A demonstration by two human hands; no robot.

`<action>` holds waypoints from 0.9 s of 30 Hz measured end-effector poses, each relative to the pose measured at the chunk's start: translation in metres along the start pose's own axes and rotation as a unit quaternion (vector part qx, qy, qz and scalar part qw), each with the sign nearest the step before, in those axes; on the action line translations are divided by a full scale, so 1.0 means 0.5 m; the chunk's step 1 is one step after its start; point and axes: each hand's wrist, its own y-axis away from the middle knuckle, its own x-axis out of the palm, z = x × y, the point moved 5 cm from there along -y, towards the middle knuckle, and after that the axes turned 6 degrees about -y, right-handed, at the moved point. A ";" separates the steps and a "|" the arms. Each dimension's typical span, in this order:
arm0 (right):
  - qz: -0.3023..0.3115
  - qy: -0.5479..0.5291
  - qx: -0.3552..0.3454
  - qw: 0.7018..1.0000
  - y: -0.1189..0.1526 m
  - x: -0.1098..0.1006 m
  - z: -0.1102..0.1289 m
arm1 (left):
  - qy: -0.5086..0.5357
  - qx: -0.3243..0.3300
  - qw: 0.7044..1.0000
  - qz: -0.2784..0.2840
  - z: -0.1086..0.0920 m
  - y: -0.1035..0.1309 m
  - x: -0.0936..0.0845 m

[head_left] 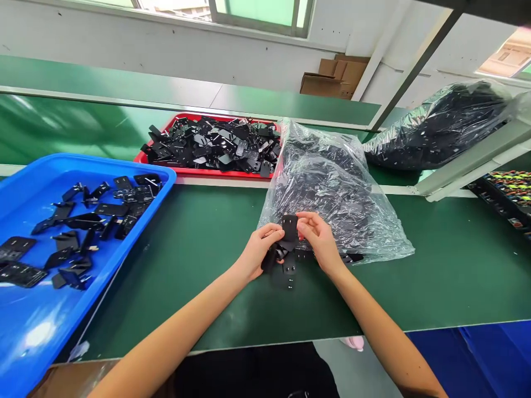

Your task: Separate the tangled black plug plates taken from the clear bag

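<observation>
Over the green worktop, my left hand (pixel 260 250) is closed round several black plates; the uppermost black plate (pixel 289 227) stands upright with small holes or studs near its top edge. At the right edge of that plate, the thumb and fingers of my right hand (pixel 317 236) pinch it. More black plates (pixel 289 265) hang below, partly hidden by the left fingers. Just behind both hands lies a clear plastic bag (pixel 332 188) filled with black parts. A few black pieces (pixel 352 257) show at its near edge.
At left stands a blue tray (pixel 155 213) with black bent plates in it. A red tray (pixel 207 172) heaped with similar parts sits at the back. On the right are another filled bag (pixel 443 127), a metal post (pixel 477 149) and a box of coloured wires (pixel 512 190).
</observation>
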 end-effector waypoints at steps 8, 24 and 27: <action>-0.016 -0.010 0.061 0.998 -0.003 0.003 -0.022 | 0.011 -0.003 1.000 0.005 -0.001 -0.003 -0.003; -0.011 -0.087 0.084 0.993 0.002 0.008 -0.022 | 0.025 -0.003 1.000 0.006 -0.004 -0.003 -0.003; -0.011 -0.075 0.094 0.993 0.002 0.010 -0.020 | 0.034 0.008 0.999 0.002 -0.005 -0.003 -0.003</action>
